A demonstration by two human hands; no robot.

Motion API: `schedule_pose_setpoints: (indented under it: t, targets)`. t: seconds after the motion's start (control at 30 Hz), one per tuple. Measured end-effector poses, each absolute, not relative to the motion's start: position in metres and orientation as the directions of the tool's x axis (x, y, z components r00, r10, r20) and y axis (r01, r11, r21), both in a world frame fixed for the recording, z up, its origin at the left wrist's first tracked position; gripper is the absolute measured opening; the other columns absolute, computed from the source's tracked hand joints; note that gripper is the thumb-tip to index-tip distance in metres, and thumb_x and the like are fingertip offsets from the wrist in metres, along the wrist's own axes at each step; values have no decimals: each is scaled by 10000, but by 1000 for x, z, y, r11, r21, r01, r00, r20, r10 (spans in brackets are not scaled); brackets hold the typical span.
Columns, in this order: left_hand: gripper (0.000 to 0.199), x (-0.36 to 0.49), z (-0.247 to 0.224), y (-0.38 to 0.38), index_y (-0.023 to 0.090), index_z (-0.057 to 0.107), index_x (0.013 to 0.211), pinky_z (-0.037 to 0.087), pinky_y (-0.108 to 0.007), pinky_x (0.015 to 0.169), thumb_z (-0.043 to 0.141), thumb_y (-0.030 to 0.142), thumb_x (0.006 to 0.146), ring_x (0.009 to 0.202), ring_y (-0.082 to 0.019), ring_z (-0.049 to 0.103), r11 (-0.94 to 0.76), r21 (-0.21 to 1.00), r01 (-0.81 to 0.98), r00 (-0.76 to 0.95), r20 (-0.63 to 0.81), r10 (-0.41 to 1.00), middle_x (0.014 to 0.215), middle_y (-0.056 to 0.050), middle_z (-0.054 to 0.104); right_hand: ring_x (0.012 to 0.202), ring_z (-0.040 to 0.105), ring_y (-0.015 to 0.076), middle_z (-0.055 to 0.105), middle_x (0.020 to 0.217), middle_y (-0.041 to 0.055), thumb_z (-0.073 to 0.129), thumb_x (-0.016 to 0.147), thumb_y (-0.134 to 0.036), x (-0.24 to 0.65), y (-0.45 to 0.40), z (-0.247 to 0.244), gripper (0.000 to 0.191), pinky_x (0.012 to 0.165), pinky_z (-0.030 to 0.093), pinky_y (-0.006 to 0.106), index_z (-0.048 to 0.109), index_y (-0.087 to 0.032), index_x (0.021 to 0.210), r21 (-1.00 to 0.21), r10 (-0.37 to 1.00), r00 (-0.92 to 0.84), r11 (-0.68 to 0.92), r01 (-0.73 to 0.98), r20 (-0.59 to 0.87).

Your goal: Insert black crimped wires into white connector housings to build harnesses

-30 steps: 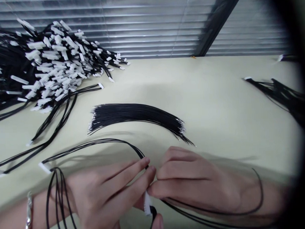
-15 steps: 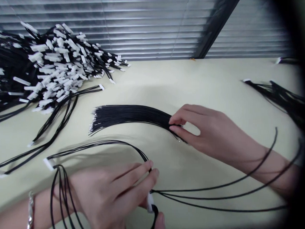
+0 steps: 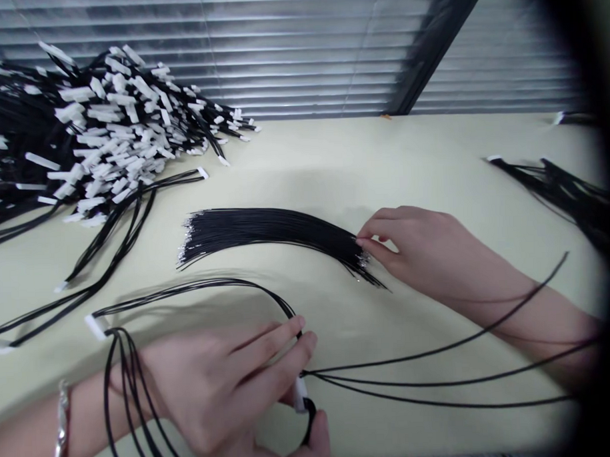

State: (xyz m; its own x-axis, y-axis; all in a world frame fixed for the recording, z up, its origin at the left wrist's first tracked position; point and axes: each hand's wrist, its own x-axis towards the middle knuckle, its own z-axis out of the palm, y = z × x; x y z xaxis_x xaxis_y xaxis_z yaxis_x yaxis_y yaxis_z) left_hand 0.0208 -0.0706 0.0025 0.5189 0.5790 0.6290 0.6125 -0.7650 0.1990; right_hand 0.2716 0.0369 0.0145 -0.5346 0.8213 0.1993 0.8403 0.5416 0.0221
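Observation:
My left hand (image 3: pixel 235 391) is closed around a black wire harness, its fingers over a small white connector (image 3: pixel 300 393). Three loose black wires (image 3: pixel 415 384) run from that connector to the right. A second white connector (image 3: pixel 97 326) of the harness lies left of the hand, and several of its wires drape over my wrist. In the middle of the table lies a flat bundle of cut black wires (image 3: pixel 265 226) with bright metal terminals at both ends. My right hand (image 3: pixel 410 245) pinches with thumb and forefinger at the bundle's right end; how many wires are between the fingertips is hidden.
A big heap of black harnesses with white connectors (image 3: pixel 116 128) fills the back left. Single harnesses (image 3: pixel 130 241) lie in front of it. More harnesses (image 3: pixel 558 186) are at the right edge. A window with blinds (image 3: pixel 299 49) stands behind the table (image 3: pixel 332 161).
My right hand has slid slightly right to the tip of the wire bundle, uncovering its metal terminals. The three loose wires by my left hand have shifted up a little.

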Motion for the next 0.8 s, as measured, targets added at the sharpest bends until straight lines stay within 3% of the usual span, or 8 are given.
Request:
schedule_pose_setpoints:
  t: [0.2,0.27,0.37,0.4,0.47,0.53,0.63,0.8]
  targets:
    - [318,11,2,-64,45,672,1083,547,-203,1004,573,117,790,1066,-153,690,-796,268,543,554,598,579,1043,-63,767,717,608,186,666,776,20,488,874,-124,274,39,12,192,628,404,303,664,-184,828,-17,854,-480,493,870,200]
    - [283,3,3,-56,34,682,1050,556,-237,1005,584,138,805,1066,-178,693,-846,171,506,634,590,499,1053,-85,762,679,605,179,678,769,14,479,863,-107,274,41,10,219,615,405,300,674,-179,933,-28,864,-462,476,879,199]
    - [261,-3,3,-48,13,694,992,583,-205,943,636,192,812,1060,-204,698,-964,-70,255,814,554,175,1078,-120,751,766,624,206,691,850,40,481,861,-106,276,45,7,303,671,437,318,665,-163,1095,-6,841,-490,505,863,227]
    - [261,-2,4,-49,21,692,1005,569,-190,958,641,189,811,1061,-189,697,-962,-38,269,803,560,202,1080,-109,752,811,625,221,688,878,51,485,864,-115,276,46,7,289,690,442,326,678,-165,1073,12,826,-510,523,852,239]
    - [261,3,5,-54,33,689,1015,546,-219,1012,621,141,787,1054,-184,700,-852,170,495,642,590,490,1044,-96,764,846,619,236,676,887,65,487,877,-137,276,47,7,230,691,441,332,703,-170,948,41,800,-544,553,832,255]
    - [259,10,6,-60,41,697,997,546,-179,990,603,127,771,1033,-160,705,-816,247,523,576,603,552,1013,-80,773,827,611,229,663,859,64,488,890,-162,275,47,8,208,681,436,332,694,-165,861,28,795,-544,558,830,268]
    - [268,17,8,-64,34,708,981,526,-126,975,586,110,755,1025,-121,698,-801,281,528,550,606,575,1024,-69,770,745,588,188,650,847,39,521,880,-205,274,45,13,175,662,428,324,690,-181,838,-119,828,-505,542,832,243]
    - [322,18,11,-66,32,715,1005,528,-113,952,553,102,736,1021,-92,691,-747,346,567,459,620,636,1050,-73,761,650,583,141,670,760,-6,622,849,-380,273,45,33,171,582,432,271,724,-244,831,-580,886,-463,381,720,7]
